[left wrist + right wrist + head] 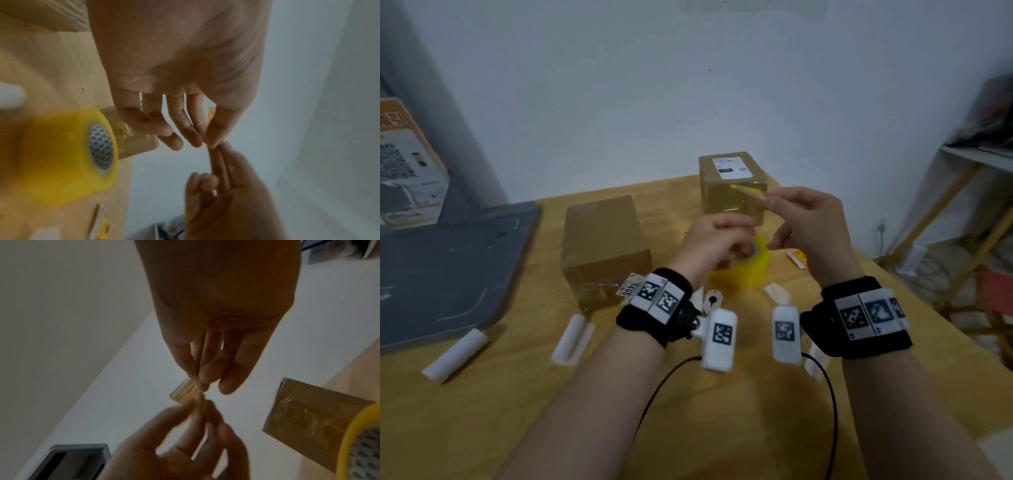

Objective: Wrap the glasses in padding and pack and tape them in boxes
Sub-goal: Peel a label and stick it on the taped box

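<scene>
White foam rolls (pixel 571 335) lie near the tabletop's (pixel 482 411) front-left. Mid-table, the left hand (pixel 714 245), fingers loosely curled and holding nothing, hangs above the yellow tape (pixel 743 267). The right hand (pixel 808 226) pinches a small card (pixel 748 192). Two taped boxes (pixel 604 246) stand behind, one near the far edge.

- Below my left fingers (pixel 736 236) sits the translucent yellow roll of packing tape (pixel 743 270); its core (pixel 100 148) is white with a grey triangle pattern.
- Pinched in my right fingertips (pixel 202 378) is a small flat yellowish-tan card (pixel 184 391) with faint print.
- Beyond my fingers stands a brown cardboard box under glossy clear tape (pixel 732 186), with a white label with black print on top.
- Left of my fingers is a plain brown cardboard box (pixel 604 245).
- Under it all, the pale honey wooden table (pixel 482 411).
- My black wristbands (pixel 654 310) carry black-and-white square markers.
</scene>
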A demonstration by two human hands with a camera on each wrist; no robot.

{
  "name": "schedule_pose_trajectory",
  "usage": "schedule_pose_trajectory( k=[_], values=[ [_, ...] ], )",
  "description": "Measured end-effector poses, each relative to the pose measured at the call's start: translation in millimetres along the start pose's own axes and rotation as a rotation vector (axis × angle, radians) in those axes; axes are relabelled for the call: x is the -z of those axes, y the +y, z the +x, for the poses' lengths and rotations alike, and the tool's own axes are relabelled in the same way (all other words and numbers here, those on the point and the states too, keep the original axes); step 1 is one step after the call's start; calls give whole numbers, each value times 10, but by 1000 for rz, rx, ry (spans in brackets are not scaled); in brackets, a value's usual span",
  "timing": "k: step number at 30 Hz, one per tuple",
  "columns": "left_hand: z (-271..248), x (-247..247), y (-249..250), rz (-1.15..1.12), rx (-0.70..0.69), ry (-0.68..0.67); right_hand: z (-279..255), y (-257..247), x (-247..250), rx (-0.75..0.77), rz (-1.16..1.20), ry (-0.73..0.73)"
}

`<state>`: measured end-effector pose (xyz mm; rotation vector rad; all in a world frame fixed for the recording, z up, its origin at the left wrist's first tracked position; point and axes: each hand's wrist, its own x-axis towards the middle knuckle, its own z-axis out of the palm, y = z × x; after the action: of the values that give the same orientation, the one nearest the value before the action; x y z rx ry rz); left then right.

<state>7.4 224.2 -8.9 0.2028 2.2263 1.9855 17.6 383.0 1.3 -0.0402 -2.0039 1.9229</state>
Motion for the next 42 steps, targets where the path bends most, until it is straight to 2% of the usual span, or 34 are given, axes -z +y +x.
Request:
schedule_pose_trajectory(
  k=[2,9,13,15,18,20,24,28,34,39,42],
  values=[
    [-18,168,60,-84,-22,49,-2,3,-145,24,-21,-41],
    [-44,649,93,-79,-113,308,-50,-20,-765,80,18,-163],
    [-37,952,73,55,-182,408,-65,-23,-1026,99,2,-265],
    [-20,1186,63,188,-195,425,-25,-43,-1109,103,13,-265],
    [-4,1589,100,435,-216,367,125,-74,-1226,138,2,-195],
    [-17,1826,175,569,-209,289,221,-123,-1352,140,-103,-249],
    [-18,2215,268,768,-140,141,342,-157,-1594,49,-249,-392],
    [18,2404,253,754,-98,114,441,-102,-1749,10,-211,-472],
    [126,2556,194,726,-14,93,579,-42,-1955,-64,-314,-571],
    [338,2690,45,605,277,62,695,69,-2128,-128,-412,-624],
    [452,2729,-21,545,380,94,788,113,-2219,-155,-533,-639]
  ],
)
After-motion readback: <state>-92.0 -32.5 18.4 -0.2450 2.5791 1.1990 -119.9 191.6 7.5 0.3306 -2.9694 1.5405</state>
